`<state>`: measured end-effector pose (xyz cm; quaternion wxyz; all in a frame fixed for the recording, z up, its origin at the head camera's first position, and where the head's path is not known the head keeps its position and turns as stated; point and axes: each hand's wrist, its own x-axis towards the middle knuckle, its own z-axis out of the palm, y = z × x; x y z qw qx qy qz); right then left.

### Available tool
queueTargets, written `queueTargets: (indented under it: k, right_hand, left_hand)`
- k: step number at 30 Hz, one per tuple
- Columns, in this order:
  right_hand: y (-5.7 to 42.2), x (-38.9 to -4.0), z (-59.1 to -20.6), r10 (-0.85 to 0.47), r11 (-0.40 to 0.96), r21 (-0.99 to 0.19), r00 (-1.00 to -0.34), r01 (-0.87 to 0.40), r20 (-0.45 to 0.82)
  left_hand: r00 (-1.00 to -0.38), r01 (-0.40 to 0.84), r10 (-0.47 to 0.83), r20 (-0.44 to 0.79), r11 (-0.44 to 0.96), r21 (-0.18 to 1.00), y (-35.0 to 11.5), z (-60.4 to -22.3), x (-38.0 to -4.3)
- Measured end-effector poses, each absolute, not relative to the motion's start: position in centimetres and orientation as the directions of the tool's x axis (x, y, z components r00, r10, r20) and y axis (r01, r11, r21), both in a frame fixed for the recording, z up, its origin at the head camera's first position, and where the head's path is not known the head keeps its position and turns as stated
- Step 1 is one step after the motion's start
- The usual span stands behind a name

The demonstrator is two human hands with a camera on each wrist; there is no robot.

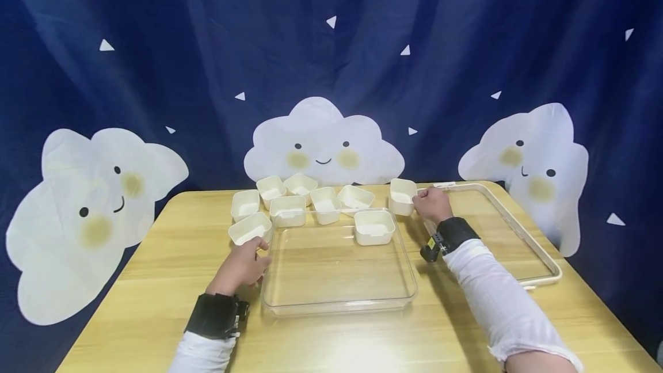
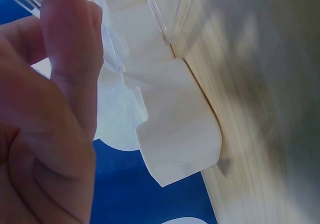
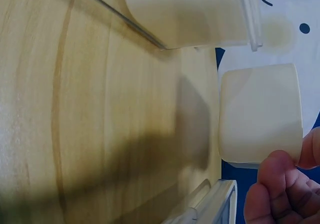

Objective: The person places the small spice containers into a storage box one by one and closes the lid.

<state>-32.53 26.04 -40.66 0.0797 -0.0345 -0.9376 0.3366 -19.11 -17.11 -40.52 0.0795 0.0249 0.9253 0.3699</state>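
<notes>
In the head view, my right hand (image 1: pixel 434 205) pinches a small cream box (image 1: pixel 402 196) by its right rim. The right wrist view shows thumb and fingertips on one corner of this box (image 3: pixel 260 114), which hangs above the table, its shadow cast beside it. My left hand (image 1: pixel 243 266) is at the left rim of a large clear plastic bin (image 1: pixel 339 306), fingers loosely bent; whether they touch the rim cannot be told. Inside the bin, at its far right corner, stands another cream box (image 1: pixel 374 228). The left wrist view catches a cream box (image 2: pixel 175 119) beyond the left fingers.
Several more cream boxes (image 1: pixel 288 212) cluster behind the bin and at its far left corner. On the right lies a clear lid with a white frame (image 1: pixel 518 229). A wooden table (image 1: pixel 134 298) ends before a dark blue curtain (image 1: pixel 207 62) printed with clouds.
</notes>
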Motion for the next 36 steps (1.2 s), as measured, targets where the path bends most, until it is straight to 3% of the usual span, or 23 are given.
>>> queueTargets:
  k: [20, 36]
  right_hand:
    - [25.9, -31.4, -39.8, 0.108, 0.777, -0.63, -0.986, 0.005, 0.125]
    - [26.1, -31.3, -38.5, 0.046, 0.801, -0.594, -0.981, -0.075, 0.187]
  left_hand:
    - [-0.984, -0.013, 0.111, -0.137, 0.732, 0.681, -17.4, -40.7, -18.7]
    - [-0.984, -0.017, 0.109, -0.141, 0.731, 0.682, -17.3, -40.6, -18.9]
